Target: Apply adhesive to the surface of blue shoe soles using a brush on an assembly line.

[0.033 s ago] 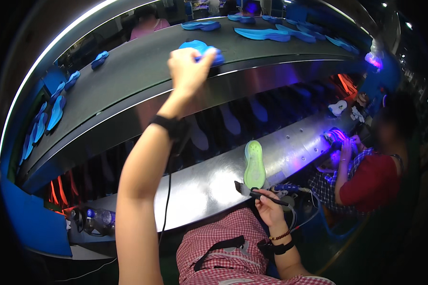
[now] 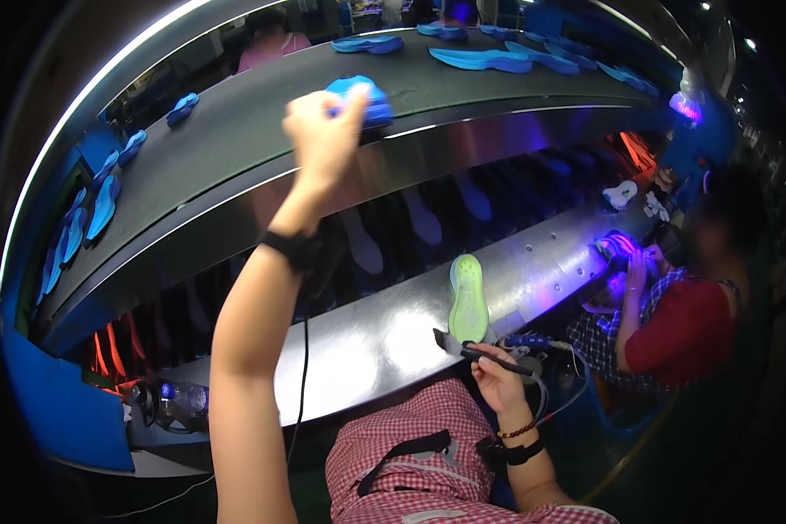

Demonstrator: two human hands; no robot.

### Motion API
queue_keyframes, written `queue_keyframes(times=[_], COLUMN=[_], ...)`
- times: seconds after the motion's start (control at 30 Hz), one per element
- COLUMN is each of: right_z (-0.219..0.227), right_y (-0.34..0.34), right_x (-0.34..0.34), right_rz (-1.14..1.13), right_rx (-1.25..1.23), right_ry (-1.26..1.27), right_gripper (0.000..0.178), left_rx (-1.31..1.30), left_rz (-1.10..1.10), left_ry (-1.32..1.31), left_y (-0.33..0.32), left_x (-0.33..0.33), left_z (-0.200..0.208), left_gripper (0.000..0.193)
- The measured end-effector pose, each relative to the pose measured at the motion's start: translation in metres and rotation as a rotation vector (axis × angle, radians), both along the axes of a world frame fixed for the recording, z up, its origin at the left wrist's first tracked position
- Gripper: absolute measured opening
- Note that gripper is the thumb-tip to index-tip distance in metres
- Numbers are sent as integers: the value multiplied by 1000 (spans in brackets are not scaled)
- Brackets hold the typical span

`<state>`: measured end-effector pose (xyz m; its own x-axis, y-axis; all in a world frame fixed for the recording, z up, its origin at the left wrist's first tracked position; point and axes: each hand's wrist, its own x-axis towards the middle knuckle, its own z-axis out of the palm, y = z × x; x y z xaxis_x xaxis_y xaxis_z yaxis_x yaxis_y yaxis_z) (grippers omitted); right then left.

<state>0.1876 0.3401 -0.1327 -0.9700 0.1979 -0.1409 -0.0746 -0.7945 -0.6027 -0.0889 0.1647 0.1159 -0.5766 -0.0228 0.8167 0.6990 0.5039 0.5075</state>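
Up at the dark conveyor belt's near edge, my left hand [image 2: 321,135] is closed on a blue shoe sole [image 2: 371,103], the thumb lying over it. The hand is slightly blurred and its fingers partly hide the sole. Lower right, my right hand [image 2: 499,377] grips the black handle of a flat brush [image 2: 496,357]. Its dark bristles point left, just below a yellow-green shoe sole [image 2: 469,301] that lies on the shiny metal ledge [image 2: 349,375]. From this angle I cannot tell whether brush and green sole touch.
Several blue soles lie on the belt [image 2: 253,122]. Beneath it, dark slots hold upright sole shapes, with glowing red bars [image 2: 118,354] at the left. A bottle [image 2: 183,400] stands lower left. At right, a co-worker [image 2: 681,341] handles a shoe under purple light. A thin cable hangs by my left arm.
My left hand and the blue sole in it have shifted slightly left and down. My right hand with the brush stays almost in place.
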Motion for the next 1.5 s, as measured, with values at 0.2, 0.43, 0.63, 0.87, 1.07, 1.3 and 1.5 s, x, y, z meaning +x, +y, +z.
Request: queue_keyframes(times=[0.2, 0.43, 0.63, 0.87, 1.07, 1.3, 1.5], right_z=[-4, 60, 46, 28, 44, 49, 79], right_y=[7, -23, -89, -121, -137, -154, -110], right_x=[-8, -22, -28, -58, -68, -31, -12], right_rz=[4, 29, 370, 404, 386, 278, 769], right_rx=[64, 30, 385, 494, 692, 1295, 1280], right_ry=[69, 330, 131, 53, 97, 556, 645], right_gripper=[23, 21, 21, 21, 23, 22, 19], left_rx=[1010, 854, 1071, 1422, 1479, 1478, 1319], left_rz=[-507, -972, -1215, -1279, -1219, -479, -903], left_ry=[-536, -913, -1418, -1309, -1288, -1085, -1113], left_y=[-119, -195, -154, -127, -120, -118, -153], left_x=[100, 191, 235, 250, 251, 236, 238], left_z=[-34, -165, -257, -245, -253, -245, -240], left_gripper=[35, 87, 92, 100, 91, 75, 77])
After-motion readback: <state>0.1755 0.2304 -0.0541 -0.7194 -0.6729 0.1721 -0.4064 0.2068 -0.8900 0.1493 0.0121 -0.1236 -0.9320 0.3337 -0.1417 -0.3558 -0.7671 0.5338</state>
